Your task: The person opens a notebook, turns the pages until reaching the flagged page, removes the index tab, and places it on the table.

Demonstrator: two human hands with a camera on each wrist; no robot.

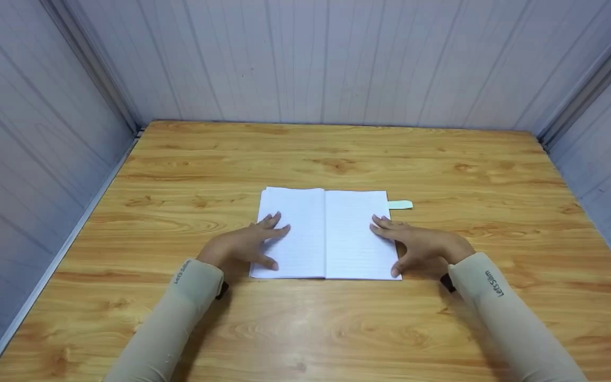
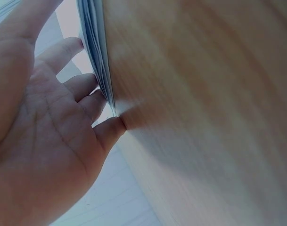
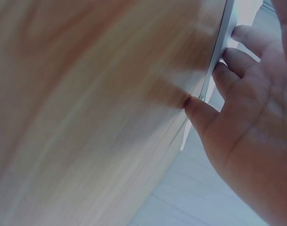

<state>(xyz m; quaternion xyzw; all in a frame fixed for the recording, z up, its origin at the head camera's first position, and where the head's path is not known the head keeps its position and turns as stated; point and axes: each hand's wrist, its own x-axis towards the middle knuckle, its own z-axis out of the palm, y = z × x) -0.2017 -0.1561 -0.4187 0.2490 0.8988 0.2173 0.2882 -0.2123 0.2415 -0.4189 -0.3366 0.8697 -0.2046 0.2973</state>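
Note:
An open notebook (image 1: 305,239) with white, faintly lined pages lies flat on the wooden table. My left hand (image 1: 252,241) rests on the outer edge of its left page, fingers spread. On the right page's outer edge lies my right hand (image 1: 417,241), its fingers spread too. In the left wrist view, the fingers of the left hand (image 2: 53,108) touch the stacked page edges (image 2: 97,52), and the little finger meets the table. The right wrist view has the right hand (image 3: 251,113) touching the notebook's thin edge (image 3: 219,44) in the same way.
A pale green tab (image 1: 401,205) sticks out from the notebook's right side near the top. The wood-grain table (image 1: 305,329) surrounds the notebook. Pale panelled walls (image 1: 305,63) stand behind the table and along both sides.

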